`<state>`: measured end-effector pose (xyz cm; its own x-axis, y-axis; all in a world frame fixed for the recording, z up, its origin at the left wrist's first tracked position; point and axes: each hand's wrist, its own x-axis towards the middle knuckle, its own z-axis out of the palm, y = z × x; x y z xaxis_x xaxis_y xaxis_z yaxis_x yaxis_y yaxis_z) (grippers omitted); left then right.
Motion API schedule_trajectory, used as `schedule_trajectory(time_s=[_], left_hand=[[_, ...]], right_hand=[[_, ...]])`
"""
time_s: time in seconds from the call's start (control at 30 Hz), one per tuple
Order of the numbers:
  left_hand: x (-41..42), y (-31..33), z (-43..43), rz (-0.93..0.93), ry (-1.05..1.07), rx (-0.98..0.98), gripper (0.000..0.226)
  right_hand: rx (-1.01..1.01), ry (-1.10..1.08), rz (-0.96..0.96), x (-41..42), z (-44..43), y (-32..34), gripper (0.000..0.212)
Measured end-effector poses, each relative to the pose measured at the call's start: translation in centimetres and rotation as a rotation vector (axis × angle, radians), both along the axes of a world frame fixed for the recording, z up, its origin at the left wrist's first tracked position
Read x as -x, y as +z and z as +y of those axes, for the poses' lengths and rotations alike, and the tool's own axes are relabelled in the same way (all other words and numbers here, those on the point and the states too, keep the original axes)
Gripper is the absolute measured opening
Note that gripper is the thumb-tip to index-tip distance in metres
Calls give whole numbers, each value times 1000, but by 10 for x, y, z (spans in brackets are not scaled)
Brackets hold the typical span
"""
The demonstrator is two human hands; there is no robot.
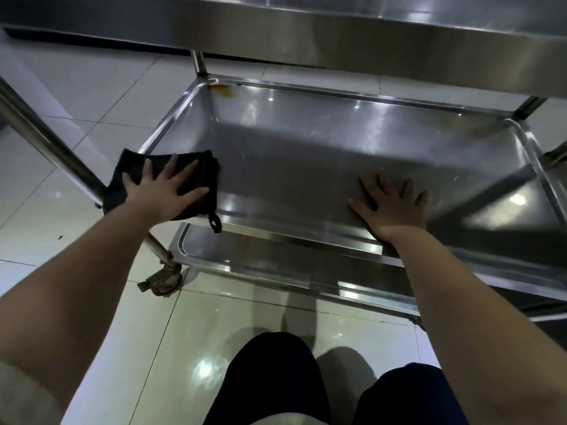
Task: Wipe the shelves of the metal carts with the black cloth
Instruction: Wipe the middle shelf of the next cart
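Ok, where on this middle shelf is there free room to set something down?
The middle shelf is bare between the black cloth under the left hand and the right hand, and across its back half up to the far rim, apart from a brown stain in the far left corner. The near left corner is crowded.

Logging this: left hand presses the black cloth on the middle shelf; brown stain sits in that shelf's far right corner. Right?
No: the head view shows the brown stain in the far left corner of the middle shelf. The left hand does press the black cloth on that shelf.
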<state>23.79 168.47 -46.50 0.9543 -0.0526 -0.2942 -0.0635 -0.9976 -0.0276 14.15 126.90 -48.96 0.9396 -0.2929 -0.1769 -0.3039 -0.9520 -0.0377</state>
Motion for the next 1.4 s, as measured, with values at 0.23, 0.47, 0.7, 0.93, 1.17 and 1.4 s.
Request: schedule_trajectory(time_s=[0.23, 0.47, 0.7, 0.93, 1.17, 1.4], left_hand=[[54, -10, -171, -49, -301, 84, 79], [101, -7, -295, 20, -485, 237, 58], [28, -4, -247, -287, -574, 145, 42], [19, 9, -264, -325, -614, 7, 36], [73, 62, -250, -799, -780, 244, 15], [172, 67, -257, -790, -896, 611, 19]], right_hand=[[-304, -106, -144, -4, -7, 4, 56], [-956, -317, -485, 9, -20, 22, 37], [-289, -52, -146, -8, -10, 14, 41], [-240, -64, -112, -20, 1, 38, 33], [-251, 116, -525, 69, -9, 98, 23], [-80, 253, -891, 185, -33, 76, 13]])
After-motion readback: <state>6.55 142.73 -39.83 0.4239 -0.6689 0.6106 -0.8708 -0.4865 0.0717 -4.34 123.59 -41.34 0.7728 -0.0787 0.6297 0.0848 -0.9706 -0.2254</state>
